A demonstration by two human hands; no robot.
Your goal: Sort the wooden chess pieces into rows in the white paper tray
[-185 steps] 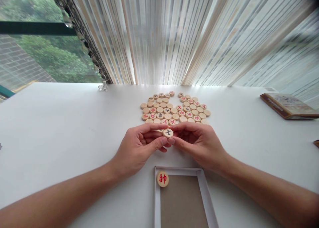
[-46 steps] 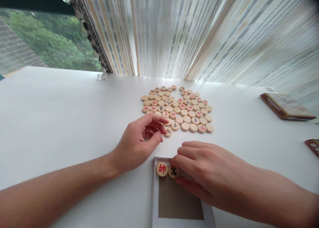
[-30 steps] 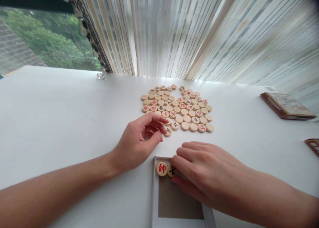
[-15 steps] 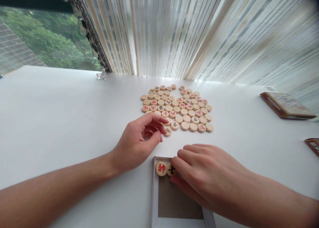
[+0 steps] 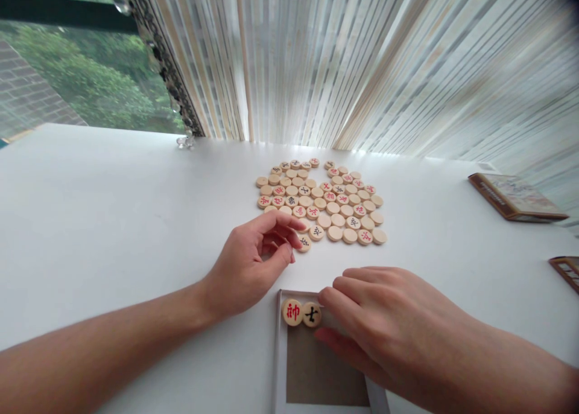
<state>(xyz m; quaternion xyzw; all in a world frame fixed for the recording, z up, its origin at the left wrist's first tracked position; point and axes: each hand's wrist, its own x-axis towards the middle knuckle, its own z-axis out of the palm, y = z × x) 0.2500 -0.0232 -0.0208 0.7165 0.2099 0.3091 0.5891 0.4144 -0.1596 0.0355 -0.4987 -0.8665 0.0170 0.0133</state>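
A shallow white-rimmed box [image 5: 277, 366] with a brown floor lies at the near edge of the white table [image 5: 113, 209]. Two round wooden pieces sit side by side in its top left corner: one with a red character [image 5: 292, 312], one with a black character [image 5: 312, 315]. My right hand [image 5: 384, 323] hovers over the box just right of the black piece, fingers loosely spread, holding nothing. My left hand [image 5: 251, 263] rests on the table, fingers curled, its tips beside the nearest piece of a spread of several wooden pieces [image 5: 319, 200].
A striped curtain [image 5: 362, 58] hangs behind the table, with a window [image 5: 67, 70] to the left. A brown box lid [image 5: 515, 197] lies at the far right. Another brown item [image 5: 565, 269] shows at the right edge.
The black-character piece, held in both hands earlier, now lies in the box beside the red one. My right hand has turned it upright and drawn back slightly. The left hand stays put.
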